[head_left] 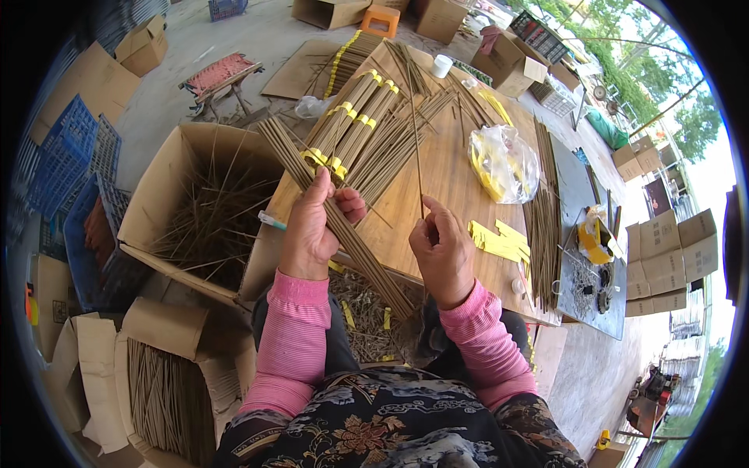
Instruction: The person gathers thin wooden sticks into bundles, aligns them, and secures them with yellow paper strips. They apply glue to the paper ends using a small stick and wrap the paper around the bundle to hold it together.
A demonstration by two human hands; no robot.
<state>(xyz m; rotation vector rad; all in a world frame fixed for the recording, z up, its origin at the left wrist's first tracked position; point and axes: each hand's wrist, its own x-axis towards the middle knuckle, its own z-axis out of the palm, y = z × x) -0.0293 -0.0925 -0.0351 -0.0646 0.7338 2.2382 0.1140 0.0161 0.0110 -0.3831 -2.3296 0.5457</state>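
The left hand (312,226) is closed around a long bundle of thin brown incense sticks (343,226). The bundle runs diagonally, from about 11 o'clock above the hand to 5 o'clock below it, and carries a yellow paper band (324,161) just above the fingers. The right hand (442,251) pinches a single stick (417,156) between thumb and fingertips; the stick stands nearly upright, toward 12 o'clock.

Both hands sit over the near edge of a wooden table (452,179). At 12 o'clock from the left hand, several banded stick bundles (367,109) lie fanned on the table. At 1 o'clock from the right hand lies a clear plastic bag of yellow bands (503,164); at 3 o'clock, just beside it, lie loose yellow paper strips (499,242).

An open cardboard box (203,210) holding stray sticks stands at 9 o'clock from the left hand. A second box (168,390), packed with sticks, stands at 7 o'clock.
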